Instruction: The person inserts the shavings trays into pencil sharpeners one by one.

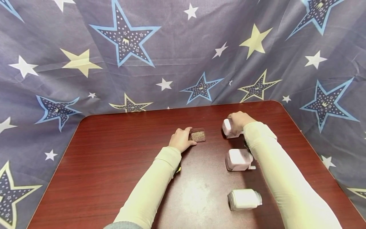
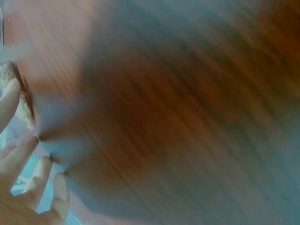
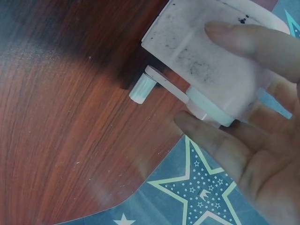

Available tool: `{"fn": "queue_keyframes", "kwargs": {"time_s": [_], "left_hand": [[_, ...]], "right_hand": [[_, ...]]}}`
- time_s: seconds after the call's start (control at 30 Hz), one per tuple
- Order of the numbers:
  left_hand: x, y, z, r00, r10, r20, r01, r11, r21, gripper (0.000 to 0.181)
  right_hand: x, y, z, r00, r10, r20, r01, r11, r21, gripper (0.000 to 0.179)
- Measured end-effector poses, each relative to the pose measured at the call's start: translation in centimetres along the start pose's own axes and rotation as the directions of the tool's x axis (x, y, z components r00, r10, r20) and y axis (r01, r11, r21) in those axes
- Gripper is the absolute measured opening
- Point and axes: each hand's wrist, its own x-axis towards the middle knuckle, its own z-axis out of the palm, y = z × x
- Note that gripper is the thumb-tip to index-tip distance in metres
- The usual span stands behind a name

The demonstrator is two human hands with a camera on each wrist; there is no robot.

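My left hand (image 1: pixel 180 140) holds a small clear tray of brown shavings (image 1: pixel 198 135) at its near side, thumb and a finger spread along it. In the left wrist view the shavings tray (image 2: pixel 24 110) is partly cut off at the left edge, and several fingertips (image 2: pixel 60 183) rest on the table beside it. Farther right, my right hand (image 1: pixel 241 121) grips a pale pink crank pencil sharpener (image 1: pixel 227 128) from above. The right wrist view shows dark smudges on this sharpener (image 3: pixel 187 56), with the thumb on it and the crank handle (image 3: pixel 143 88) sticking out.
A second pink crank sharpener (image 1: pixel 238 159) stands nearer, left of the right forearm. Closer still lies a whitish rounded block (image 1: pixel 245 199) with a narrower right end. The reddish wooden table (image 1: pixel 120 143) meets a star-patterned cloth (image 1: pixel 171 47) at its back and sides.
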Motion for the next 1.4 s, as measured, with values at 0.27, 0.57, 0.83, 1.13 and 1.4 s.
{"fn": "queue_keyframes", "kwargs": {"time_s": [0.27,0.57,0.83,1.13,1.4], "left_hand": [[0.6,0.6,0.3,1.0,0.016,0.014,-0.017,0.999,0.042,0.073],[0.9,1.3,0.6,0.999,0.041,0.02,-0.043,0.996,0.08,0.065],[1.1,2.2,1.0,0.998,0.066,0.01,-0.067,0.994,0.082,0.062],[1.7,3.6,1.6,0.998,0.066,0.01,-0.066,0.993,0.097,0.066],[2.0,4.0,2.3,0.997,0.076,0.006,-0.076,0.99,0.118,0.07]], "right_hand": [[0.1,0.0,0.0,1.0,-0.014,0.005,0.014,1.0,0.004,0.071],[-0.1,0.1,-0.1,1.0,-0.011,0.006,0.011,1.0,0.014,0.072],[0.0,0.2,-0.2,1.0,-0.006,0.005,0.006,1.0,0.028,0.064],[0.1,0.5,0.1,1.0,-0.009,0.006,0.009,1.0,0.027,0.06],[0.3,0.4,0.0,1.0,0.0,0.017,0.0,1.0,0.026,0.058]]}}
